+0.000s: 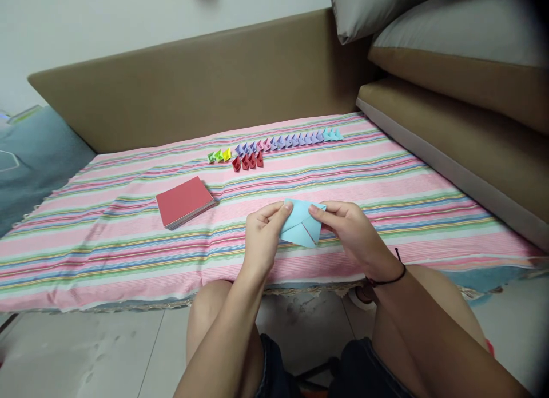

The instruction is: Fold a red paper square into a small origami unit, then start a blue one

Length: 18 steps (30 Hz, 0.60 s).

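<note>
A light-blue sheet of origami paper (pixel 302 223), with its corners folded in toward the middle, is held up between both hands above the front of the striped cloth. My left hand (pixel 266 226) pinches its left edge, thumb on top. On the right edge, my right hand (pixel 343 221) presses its thumb near the upper corner, the fingers curled behind. Narrow gaps show between the folded flaps. Beyond the hands stands a long row of small folded paper pieces (pixel 288 141) in blue, purple and pink. Several red folded pieces (pixel 248 161) and a few green and yellow ones (pixel 219 155) are close by.
A stack of paper with a red top sheet (pixel 185 202) lies left of my hands. The pink striped cloth (pixel 128 238) covers the seat. A brown backrest (pixel 206 83) rises behind, and cushions (pixel 454 129) are piled at the right. My knees are below the front edge.
</note>
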Each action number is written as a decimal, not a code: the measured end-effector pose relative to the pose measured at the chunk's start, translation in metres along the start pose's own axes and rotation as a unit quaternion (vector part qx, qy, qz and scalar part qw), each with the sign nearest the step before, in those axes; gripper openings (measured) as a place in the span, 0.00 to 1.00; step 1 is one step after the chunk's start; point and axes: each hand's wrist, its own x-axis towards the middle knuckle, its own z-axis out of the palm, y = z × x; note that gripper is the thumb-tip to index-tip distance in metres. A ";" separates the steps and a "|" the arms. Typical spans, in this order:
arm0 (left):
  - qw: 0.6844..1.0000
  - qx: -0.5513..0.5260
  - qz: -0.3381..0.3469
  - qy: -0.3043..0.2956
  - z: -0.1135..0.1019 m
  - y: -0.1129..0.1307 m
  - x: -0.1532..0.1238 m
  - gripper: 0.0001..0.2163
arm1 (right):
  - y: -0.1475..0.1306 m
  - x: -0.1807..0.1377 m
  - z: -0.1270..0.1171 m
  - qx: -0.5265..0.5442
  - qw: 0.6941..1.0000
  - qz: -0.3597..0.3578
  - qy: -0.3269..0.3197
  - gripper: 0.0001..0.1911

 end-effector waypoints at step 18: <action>1.000 -0.005 -0.015 0.015 -0.005 0.001 0.005 0.10 | -0.007 0.003 -0.007 0.057 0.998 0.017 0.017 0.11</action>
